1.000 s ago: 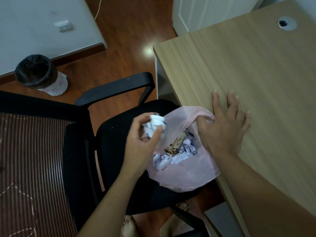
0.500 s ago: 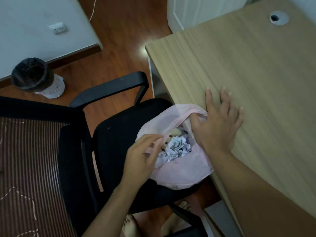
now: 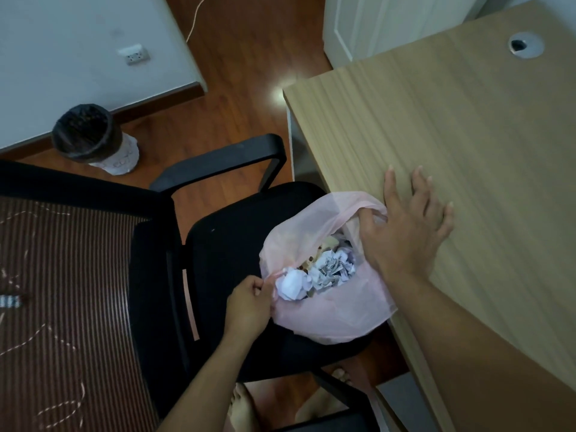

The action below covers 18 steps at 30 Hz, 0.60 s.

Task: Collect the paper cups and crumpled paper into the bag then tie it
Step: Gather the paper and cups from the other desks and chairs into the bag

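Observation:
A translucent pink plastic bag [image 3: 336, 316] sits open on the black seat of an office chair [image 3: 230, 244], pressed against the desk's edge. Inside lie white crumpled paper [image 3: 293, 286], a grey printed wad [image 3: 332, 271] and a patterned paper cup [image 3: 324, 249], partly buried. My left hand [image 3: 249, 307] pinches the bag's near left rim. My right hand [image 3: 405, 232] hooks its thumb into the rim on the desk side, with the fingers spread flat on the desk top.
The wooden desk [image 3: 467, 145] fills the right side, with a cable hole [image 3: 526, 45] at the far corner. A black-lined waste bin [image 3: 90, 135] stands on the wooden floor at the left. The chair's armrest [image 3: 224, 159] arches behind the bag. Bare feet show below.
My left hand dropped the white crumpled paper into the bag, then pulled back and took hold of the bag's near left rim. The right hand stayed on the rim.

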Tool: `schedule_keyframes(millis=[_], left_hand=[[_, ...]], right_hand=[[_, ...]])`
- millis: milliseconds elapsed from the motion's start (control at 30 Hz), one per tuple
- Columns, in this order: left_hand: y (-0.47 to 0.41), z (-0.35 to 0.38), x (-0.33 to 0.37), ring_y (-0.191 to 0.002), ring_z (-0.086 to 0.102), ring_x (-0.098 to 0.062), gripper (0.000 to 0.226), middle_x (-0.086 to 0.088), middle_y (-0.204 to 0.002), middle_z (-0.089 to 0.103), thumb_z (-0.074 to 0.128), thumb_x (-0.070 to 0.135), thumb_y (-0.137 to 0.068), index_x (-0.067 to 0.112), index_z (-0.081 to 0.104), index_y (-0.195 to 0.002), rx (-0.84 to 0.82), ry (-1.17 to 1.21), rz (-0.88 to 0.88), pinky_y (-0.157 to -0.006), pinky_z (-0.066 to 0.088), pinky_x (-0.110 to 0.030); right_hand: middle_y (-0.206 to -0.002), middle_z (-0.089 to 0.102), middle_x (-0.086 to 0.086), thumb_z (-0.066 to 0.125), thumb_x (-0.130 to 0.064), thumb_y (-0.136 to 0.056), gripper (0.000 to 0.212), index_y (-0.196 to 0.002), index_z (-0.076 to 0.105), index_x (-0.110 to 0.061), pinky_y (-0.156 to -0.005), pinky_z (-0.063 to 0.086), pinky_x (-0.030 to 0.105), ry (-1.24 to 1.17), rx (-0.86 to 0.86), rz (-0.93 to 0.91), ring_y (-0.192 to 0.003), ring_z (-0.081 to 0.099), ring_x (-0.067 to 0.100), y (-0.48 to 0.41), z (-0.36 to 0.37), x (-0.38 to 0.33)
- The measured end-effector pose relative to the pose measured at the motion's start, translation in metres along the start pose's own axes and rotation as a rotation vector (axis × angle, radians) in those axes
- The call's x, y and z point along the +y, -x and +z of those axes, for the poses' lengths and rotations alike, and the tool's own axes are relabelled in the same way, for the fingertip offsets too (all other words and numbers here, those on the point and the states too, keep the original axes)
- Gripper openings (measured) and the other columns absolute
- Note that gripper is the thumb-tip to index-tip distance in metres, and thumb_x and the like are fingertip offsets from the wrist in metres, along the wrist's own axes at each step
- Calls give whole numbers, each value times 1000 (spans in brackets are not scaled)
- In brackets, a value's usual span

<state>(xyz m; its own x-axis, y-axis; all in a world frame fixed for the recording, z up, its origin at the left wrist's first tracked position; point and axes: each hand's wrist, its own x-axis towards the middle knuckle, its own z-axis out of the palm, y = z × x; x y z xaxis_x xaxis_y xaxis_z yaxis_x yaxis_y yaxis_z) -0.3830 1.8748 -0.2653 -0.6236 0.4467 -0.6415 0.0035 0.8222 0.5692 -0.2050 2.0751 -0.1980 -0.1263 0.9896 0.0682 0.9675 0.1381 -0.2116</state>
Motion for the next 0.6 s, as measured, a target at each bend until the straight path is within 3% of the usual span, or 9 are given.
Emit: schedule_keyframes(millis=[67, 200, 267, 333, 400, 467, 533, 600], left_hand=[[6, -8, 6, -77, 72, -31, 37, -5, -75, 71, 64, 46, -102, 17, 62, -79, 29, 13, 27, -71, 64, -50], [30, -31, 24, -75, 60, -20, 33, -7, -84, 66, 50, 32, -111, 10, 57, -88, 134, 40, 76, -62, 45, -32], [47, -47, 35, -74, 59, -18, 35, -5, -82, 63, 46, 34, -113, 9, 55, -90, 173, 89, 88, -63, 43, -30], [65, -65, 45, -75, 59, -17, 35, -4, -81, 62, 45, 35, -114, 9, 54, -91, 196, 113, 128, -64, 45, -23], [83, -83, 54, -77, 63, -16, 33, -3, -84, 67, 45, 36, -114, 13, 56, -93, 212, 138, 162, -66, 49, -24], [101, -101, 65, -76, 65, -18, 31, -3, -84, 69, 46, 36, -114, 17, 58, -93, 227, 150, 195, -63, 50, -34], [121, -120, 78, -70, 63, -16, 30, -1, -80, 68, 47, 34, -114, 18, 59, -92, 251, 138, 230, -59, 45, -32], [141, -144, 96, -69, 62, -12, 30, 1, -78, 68, 50, 37, -113, 18, 60, -92, 276, 128, 286, -58, 44, -31]], right_hand=[[-183, 20, 8, 37, -60, -99, 75, -172, 31, -40, -133, 9, 64, -17, -7, -3, -169, 17, 29, 0, 0, 1], [-181, 26, 5, 51, -41, -103, 62, -165, 43, -50, -134, 6, 65, -123, -59, 25, -168, 18, 27, -2, -5, 1], [-182, 23, 4, 49, -39, -106, 56, -161, 47, -53, -135, -2, 62, -183, -161, 18, -170, 13, 25, -5, -15, 5], [-183, 19, 5, 44, -40, -112, 48, -159, 55, -43, -135, -6, 57, -243, -324, -12, -171, 9, 25, -12, -35, 12], [-177, 35, 16, 42, -38, -112, 51, -150, 68, -15, -133, 18, 48, -309, -470, -3, -164, 31, 33, -20, -62, 19], [-146, 65, 30, 37, -35, -108, 58, -131, 74, 4, -106, 47, 43, -317, -473, 4, -132, 63, 45, -15, -91, 19], [-124, 75, 32, 36, -35, -109, 58, -123, 77, 4, -91, 53, 45, -322, -437, 29, -110, 72, 48, 2, -118, 16], [-117, 77, 30, 42, -32, -114, 50, -116, 78, 3, -84, 51, 43, -346, -427, 56, -103, 72, 46, 18, -143, 11]])
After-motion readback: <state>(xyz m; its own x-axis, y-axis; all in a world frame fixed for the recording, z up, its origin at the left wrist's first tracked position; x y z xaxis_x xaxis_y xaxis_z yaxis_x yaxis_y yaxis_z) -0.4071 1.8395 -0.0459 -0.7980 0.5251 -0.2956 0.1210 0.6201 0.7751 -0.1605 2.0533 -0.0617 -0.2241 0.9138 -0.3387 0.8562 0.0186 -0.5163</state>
